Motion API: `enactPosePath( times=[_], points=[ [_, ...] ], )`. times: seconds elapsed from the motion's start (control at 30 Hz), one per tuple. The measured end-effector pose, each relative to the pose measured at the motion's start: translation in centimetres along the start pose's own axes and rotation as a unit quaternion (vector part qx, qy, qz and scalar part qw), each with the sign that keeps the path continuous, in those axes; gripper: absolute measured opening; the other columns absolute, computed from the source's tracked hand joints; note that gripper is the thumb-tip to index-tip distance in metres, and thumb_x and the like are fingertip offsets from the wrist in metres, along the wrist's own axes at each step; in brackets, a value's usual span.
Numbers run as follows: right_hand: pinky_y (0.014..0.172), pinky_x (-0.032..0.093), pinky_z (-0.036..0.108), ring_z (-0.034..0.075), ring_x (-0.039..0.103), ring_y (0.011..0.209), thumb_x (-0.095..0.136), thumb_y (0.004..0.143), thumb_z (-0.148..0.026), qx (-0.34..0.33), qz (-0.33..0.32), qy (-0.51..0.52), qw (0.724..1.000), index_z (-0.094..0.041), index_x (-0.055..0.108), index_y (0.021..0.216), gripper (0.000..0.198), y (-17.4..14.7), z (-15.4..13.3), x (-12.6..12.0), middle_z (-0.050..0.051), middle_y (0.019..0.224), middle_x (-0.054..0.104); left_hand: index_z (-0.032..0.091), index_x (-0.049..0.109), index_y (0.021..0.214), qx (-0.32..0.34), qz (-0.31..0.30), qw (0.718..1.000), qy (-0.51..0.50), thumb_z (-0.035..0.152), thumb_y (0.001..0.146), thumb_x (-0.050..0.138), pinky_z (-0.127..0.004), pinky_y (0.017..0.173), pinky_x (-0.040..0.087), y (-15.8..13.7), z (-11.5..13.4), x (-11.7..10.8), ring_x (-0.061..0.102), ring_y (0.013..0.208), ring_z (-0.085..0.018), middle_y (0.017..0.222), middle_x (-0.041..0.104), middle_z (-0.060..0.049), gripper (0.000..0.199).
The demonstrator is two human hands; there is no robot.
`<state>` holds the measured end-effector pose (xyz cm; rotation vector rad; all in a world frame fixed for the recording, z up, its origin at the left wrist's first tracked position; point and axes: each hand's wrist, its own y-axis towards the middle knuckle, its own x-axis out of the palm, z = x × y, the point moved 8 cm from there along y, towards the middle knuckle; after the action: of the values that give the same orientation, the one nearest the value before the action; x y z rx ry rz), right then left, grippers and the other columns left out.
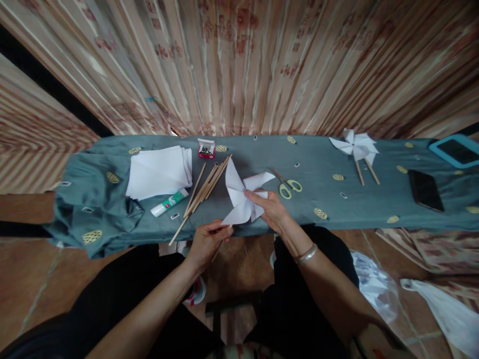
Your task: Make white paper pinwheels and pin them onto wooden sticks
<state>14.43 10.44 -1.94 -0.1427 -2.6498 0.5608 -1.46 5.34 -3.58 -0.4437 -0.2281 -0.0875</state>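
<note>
A white paper pinwheel [235,192] is held up in front of me over the near edge of the table. My right hand [271,207] pinches it near its centre, thumb on the front. Below its lower left blade, my left hand [211,242] is closed around a thin wooden stick [216,253]; the blade covers the stick's upper part. Just left of the pinwheel lie several loose wooden sticks [205,188]. Scissors with yellow-green handles [287,187] rest to its right. A small red and white box [206,149] with metal pins stands open behind the sticks.
White paper sheets [159,172] and a glue stick [169,203] lie at the left. Finished-looking pinwheels on sticks [355,145], a black phone [425,190] and a blue-framed device [456,150] are at the right. Plastic bags [374,284] sit on the floor. A curtain [239,70] hangs behind the table.
</note>
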Motion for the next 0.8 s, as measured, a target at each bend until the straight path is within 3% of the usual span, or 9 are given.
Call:
enactPosePath(
  times=[0.43, 0.6, 0.8],
  points=[
    [0.063, 0.048, 0.030, 0.016, 0.061, 0.062, 0.089, 0.053, -0.037, 0.007, -0.027, -0.010, 1.000, -0.015, 0.072, 0.068, 0.032, -0.2, -0.5, -0.1, 0.004, 0.069, 0.071, 0.016, 0.073, 0.056, -0.014, -0.011, 0.999, -0.031, 0.035, 0.047, 0.088, -0.021, 0.052, 0.038, 0.3, -0.3, 0.2, 0.045, 0.055, -0.008, 0.056, 0.060, 0.001, 0.026],
    [0.064, 0.048, 0.031, 0.015, 0.060, 0.060, 0.090, 0.051, -0.042, -0.013, -0.024, -0.027, 0.999, -0.016, 0.071, 0.066, 0.035, -0.1, -1.1, -0.3, 0.003, 0.065, 0.071, 0.015, 0.077, 0.067, -0.038, -0.019, 0.998, -0.038, 0.033, 0.047, 0.089, -0.022, 0.053, 0.039, 0.0, -0.7, 0.5, 0.047, 0.054, -0.007, 0.061, 0.064, 0.000, 0.030],
    [0.056, 0.043, 0.029, 0.012, 0.055, 0.053, 0.090, 0.046, -0.045, -0.024, -0.015, -0.036, 0.999, -0.017, 0.069, 0.059, 0.038, 0.0, -1.6, -0.6, 0.001, 0.060, 0.068, 0.013, 0.076, 0.069, -0.079, -0.058, 0.995, -0.025, 0.044, 0.052, 0.087, -0.021, 0.047, 0.034, -0.6, -1.4, 1.2, 0.046, 0.048, -0.006, 0.056, 0.063, -0.001, 0.038]
  ],
)
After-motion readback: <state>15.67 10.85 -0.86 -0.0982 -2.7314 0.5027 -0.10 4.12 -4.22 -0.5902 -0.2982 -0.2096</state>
